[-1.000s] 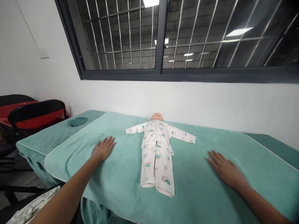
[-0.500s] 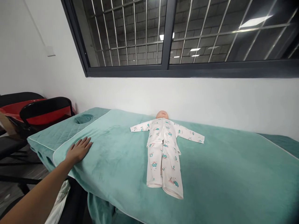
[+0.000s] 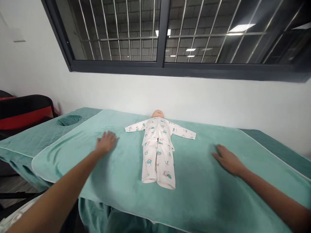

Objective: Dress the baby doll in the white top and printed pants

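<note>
Near the wall [image 3: 102, 90] lies one doll [image 3: 158, 142], stretched out with its single bare head [image 3: 157, 113] toward the wall. It wears two pieces of clothing in the same white print: one top [image 3: 155, 129], its two sleeves spread sideways, and one pair of trousers [image 3: 149, 165] whose two legs point away from the wall. One light teal blanket [image 3: 126, 181] is spread beneath the doll. Two hands flank the doll without touching it: the left hand [image 3: 106, 142] on its left side and the right hand [image 3: 228, 159], rather farther off, on its right. Both are empty and open, the left one blurred; whether either touches the blanket, I cannot tell. Under the blanket is one bed [image 3: 36, 137], its darker teal cover showing in two areas, one well to each side of the doll; the left one has one round hollow [image 3: 70, 120]. Farther left of the doll stand two black-and-red chairs, the nearer chair [image 3: 26, 111] mostly in view and the other chair [image 3: 5, 94] only as an edge. Above the doll, one dark-framed window [image 3: 161, 32] has two panes, with metal bars behind both.
</note>
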The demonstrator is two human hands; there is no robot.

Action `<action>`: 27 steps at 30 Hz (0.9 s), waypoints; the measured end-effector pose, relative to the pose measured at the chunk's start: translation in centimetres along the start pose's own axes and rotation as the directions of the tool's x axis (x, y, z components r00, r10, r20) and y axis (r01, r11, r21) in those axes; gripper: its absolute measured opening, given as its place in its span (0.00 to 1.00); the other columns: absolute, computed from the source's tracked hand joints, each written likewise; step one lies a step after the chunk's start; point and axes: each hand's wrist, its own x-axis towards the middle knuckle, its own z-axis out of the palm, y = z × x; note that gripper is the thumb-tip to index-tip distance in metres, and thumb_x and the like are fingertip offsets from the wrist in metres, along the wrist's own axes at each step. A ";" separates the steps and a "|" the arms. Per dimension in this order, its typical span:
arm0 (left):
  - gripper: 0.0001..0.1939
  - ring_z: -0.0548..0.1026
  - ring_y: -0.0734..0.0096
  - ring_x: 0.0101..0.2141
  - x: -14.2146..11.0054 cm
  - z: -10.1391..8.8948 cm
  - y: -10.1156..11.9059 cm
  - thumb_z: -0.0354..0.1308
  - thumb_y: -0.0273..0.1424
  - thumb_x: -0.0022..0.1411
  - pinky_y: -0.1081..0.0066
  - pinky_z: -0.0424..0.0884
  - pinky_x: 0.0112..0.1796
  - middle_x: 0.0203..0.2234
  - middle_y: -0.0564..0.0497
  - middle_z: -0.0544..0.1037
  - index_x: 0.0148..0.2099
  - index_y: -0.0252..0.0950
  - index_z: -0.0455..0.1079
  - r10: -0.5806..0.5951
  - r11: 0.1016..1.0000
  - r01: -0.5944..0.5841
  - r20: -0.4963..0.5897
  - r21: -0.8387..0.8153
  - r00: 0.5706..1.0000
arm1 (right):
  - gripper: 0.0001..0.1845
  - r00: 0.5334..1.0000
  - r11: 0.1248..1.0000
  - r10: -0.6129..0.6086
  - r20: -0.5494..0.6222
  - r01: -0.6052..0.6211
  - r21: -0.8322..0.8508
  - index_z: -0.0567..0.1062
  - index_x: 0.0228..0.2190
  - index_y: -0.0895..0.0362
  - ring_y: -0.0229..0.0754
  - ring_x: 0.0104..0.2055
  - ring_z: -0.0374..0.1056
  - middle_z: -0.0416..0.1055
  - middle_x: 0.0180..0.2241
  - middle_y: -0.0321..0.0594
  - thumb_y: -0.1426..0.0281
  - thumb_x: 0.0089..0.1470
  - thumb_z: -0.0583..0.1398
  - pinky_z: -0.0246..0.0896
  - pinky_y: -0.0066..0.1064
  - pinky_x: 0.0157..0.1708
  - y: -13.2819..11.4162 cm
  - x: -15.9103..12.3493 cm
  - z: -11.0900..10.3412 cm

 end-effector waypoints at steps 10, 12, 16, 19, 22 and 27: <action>0.35 0.42 0.52 0.66 1.2 1.0 -2.1 0.29 0.50 0.66 0.42 0.40 0.60 0.68 0.52 0.41 0.70 0.41 0.42 -0.006 0.999 0.003 0.070 0.040 0.998 | 0.37 0.996 0.999 0.044 0.082 -0.046 0.014 0.51 0.65 0.53 0.48 0.69 0.38 0.41 0.67 0.37 0.48 0.62 0.38 0.37 0.50 0.64 -5.3 2.5 1.9; 0.34 0.41 0.53 0.66 1.9 0.9 -4.5 0.30 0.50 0.66 0.42 0.39 0.59 0.68 0.53 0.40 0.70 0.43 0.41 -0.003 0.998 -0.001 0.072 0.063 0.997 | 0.37 0.992 0.995 0.095 0.086 -0.095 -0.007 0.50 0.65 0.52 0.47 0.69 0.38 0.41 0.68 0.35 0.48 0.62 0.37 0.37 0.50 0.64 -2.4 2.1 1.5; 0.32 0.43 0.53 0.66 2.4 1.0 -7.2 0.31 0.47 0.68 0.44 0.40 0.59 0.69 0.50 0.41 0.70 0.41 0.40 0.003 0.997 -0.008 0.061 0.082 0.998 | 0.38 0.983 0.986 0.162 0.091 -0.157 -0.053 0.49 0.65 0.51 0.47 0.69 0.37 0.40 0.68 0.34 0.47 0.61 0.35 0.38 0.50 0.64 2.0 1.0 1.1; 0.31 0.43 0.53 0.66 2.2 0.7 -8.4 0.31 0.45 0.69 0.46 0.40 0.59 0.68 0.46 0.44 0.69 0.37 0.43 0.010 0.996 -0.013 0.035 0.083 0.999 | 0.39 0.974 0.978 0.199 0.104 -0.191 -0.083 0.47 0.66 0.50 0.48 0.69 0.37 0.39 0.68 0.34 0.46 0.60 0.33 0.39 0.50 0.64 4.5 0.0 0.9; 0.31 0.43 0.55 0.66 2.0 0.3 -9.7 0.30 0.44 0.69 0.48 0.39 0.59 0.68 0.46 0.44 0.69 0.36 0.43 -0.028 0.995 0.024 0.042 0.094 0.999 | 0.38 0.962 0.965 0.247 0.113 -0.234 -0.115 0.47 0.66 0.50 0.48 0.69 0.37 0.39 0.68 0.34 0.48 0.60 0.33 0.40 0.50 0.63 7.0 -1.2 0.6; 0.32 0.42 0.57 0.66 1.1 0.0 -12.1 0.24 0.45 0.68 0.50 0.38 0.60 0.68 0.50 0.43 0.69 0.40 0.44 -0.084 0.987 0.079 0.027 0.137 0.996 | 0.38 0.955 0.953 0.276 0.109 -0.256 -0.164 0.50 0.65 0.53 0.51 0.68 0.40 0.42 0.68 0.38 0.51 0.59 0.35 0.42 0.52 0.62 11.5 -3.6 0.3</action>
